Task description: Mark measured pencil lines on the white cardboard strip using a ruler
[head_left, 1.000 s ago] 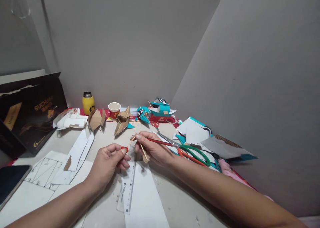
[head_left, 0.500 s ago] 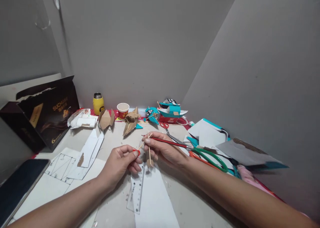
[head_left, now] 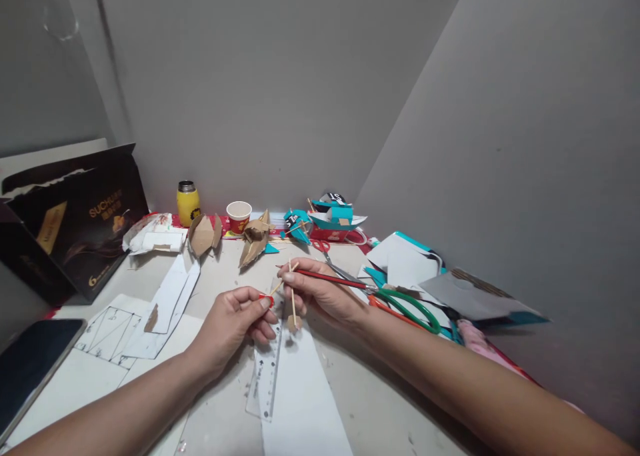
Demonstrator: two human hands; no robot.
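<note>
Both hands are in close work here: the left hand has thumb and fingers pinched on a small red piece at the end of one stick, while the right hand, fingers curled in, grips a second stick and a red pencil. The sticks cross at the right fingertips, above the ruler and white strip — whether they are joined, I can't tell. On progress, that second stick carries a brown tip at its lower end, so that part looks made up, and the first with its red piece seems the bit left to settle. Along the back, the brown boat and teal boat look well formed, apart from the hands. Now the room: tabletop shows right of the strip, below the right forearm, and there's a narrower band left of the ruler. The tight side is beyond the right wrist — green-handled scissors and scraps crowd in just behind the pencil. Over left, drawn paper and a phone lie beyond the left forearm, with the phone cut off by the frame edge.
</note>
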